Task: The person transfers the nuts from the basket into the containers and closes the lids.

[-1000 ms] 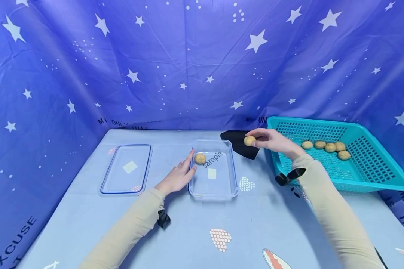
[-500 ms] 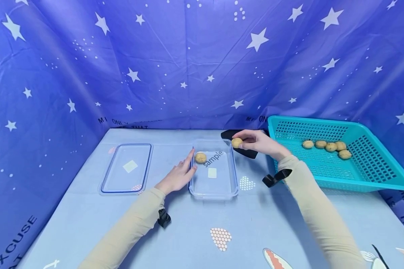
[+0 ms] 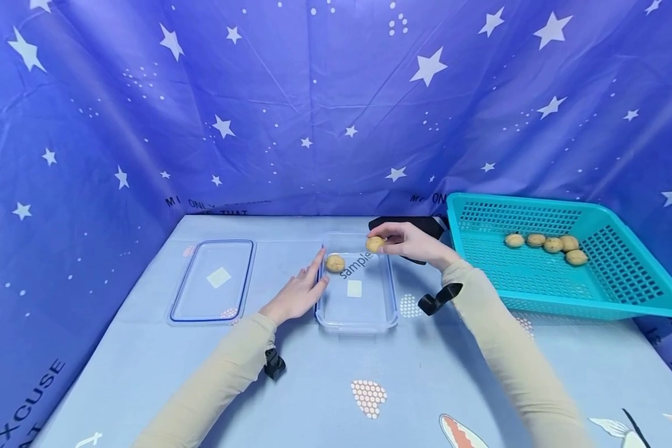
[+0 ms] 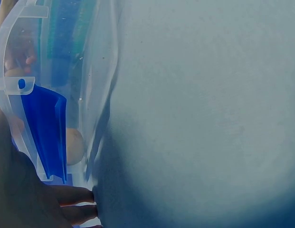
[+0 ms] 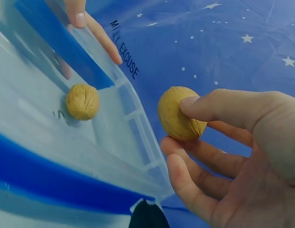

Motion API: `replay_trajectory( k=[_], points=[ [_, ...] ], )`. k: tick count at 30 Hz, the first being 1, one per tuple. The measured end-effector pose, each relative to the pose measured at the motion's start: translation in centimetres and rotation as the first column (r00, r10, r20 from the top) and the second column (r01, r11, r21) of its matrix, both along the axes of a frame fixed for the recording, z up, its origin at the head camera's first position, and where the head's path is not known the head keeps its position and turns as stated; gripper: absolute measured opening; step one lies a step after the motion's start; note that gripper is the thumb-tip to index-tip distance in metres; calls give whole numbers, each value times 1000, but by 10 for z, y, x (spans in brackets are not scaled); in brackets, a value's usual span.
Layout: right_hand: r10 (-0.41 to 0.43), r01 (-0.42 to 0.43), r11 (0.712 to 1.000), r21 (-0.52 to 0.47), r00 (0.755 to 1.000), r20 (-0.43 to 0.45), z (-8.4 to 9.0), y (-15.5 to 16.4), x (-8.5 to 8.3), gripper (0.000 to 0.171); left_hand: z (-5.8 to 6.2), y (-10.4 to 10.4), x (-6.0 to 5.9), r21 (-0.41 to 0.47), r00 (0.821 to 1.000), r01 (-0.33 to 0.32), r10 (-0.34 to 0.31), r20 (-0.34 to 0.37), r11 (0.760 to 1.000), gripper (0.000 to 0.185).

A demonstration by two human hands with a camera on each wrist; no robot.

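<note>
My right hand (image 3: 409,241) pinches a tan walnut (image 3: 374,244) above the far right corner of a clear plastic box (image 3: 386,311). Up close, the walnut (image 5: 178,114) sits between thumb and fingers (image 5: 218,107) of that hand. A second walnut (image 3: 334,263) lies inside the box near its left wall, also seen in the right wrist view (image 5: 82,101) and through the box wall (image 4: 73,146). My left hand (image 3: 298,292) rests flat against the box's left side with straight fingers (image 4: 73,195).
The box's clear lid (image 3: 213,280) with a blue rim lies on the table to the left. A teal basket (image 3: 638,292) at the right holds several walnuts (image 3: 546,242). A black cloth (image 3: 409,225) lies behind the box. Blue starry fabric walls surround the table.
My right hand has carried the walnut leftward from near the basket to over the box's far right corner. The left hand and the walnut in the box have not moved.
</note>
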State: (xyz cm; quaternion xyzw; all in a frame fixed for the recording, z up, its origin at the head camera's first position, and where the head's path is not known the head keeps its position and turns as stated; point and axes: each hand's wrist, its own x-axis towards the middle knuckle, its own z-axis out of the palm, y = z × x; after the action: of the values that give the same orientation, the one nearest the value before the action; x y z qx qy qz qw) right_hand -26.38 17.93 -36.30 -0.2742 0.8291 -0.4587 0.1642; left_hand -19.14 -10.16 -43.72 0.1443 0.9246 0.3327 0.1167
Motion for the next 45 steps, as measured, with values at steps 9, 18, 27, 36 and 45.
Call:
replay_trajectory(
  k=[9, 18, 27, 36, 45],
  points=[
    [31, -30, 999, -44, 999, 27, -9, -20, -10, 38, 0, 0, 0, -3, 1000, -7, 7, 4, 1000, 62],
    [-29, 31, 999, -43, 998, 63, -17, -25, -12, 38, 0, 1, 0, -6, 1000, 2, -2, 5, 1000, 62],
    [-40, 44, 997, -57, 997, 70, -16, -20, -7, 37, 0, 2, 0, -5, 1000, -3, 3, 2, 1000, 63],
    [-75, 75, 997, -26, 997, 17, -3, -9, 5, 31, -2, -1, 0, -1, 1000, -8, 8, -1, 1000, 63],
    [-71, 71, 997, -18, 997, 14, 3, 9, 12, 30, 0, 2, 1, -5, 1000, -1, 1, 0, 1000, 63]
  ],
)
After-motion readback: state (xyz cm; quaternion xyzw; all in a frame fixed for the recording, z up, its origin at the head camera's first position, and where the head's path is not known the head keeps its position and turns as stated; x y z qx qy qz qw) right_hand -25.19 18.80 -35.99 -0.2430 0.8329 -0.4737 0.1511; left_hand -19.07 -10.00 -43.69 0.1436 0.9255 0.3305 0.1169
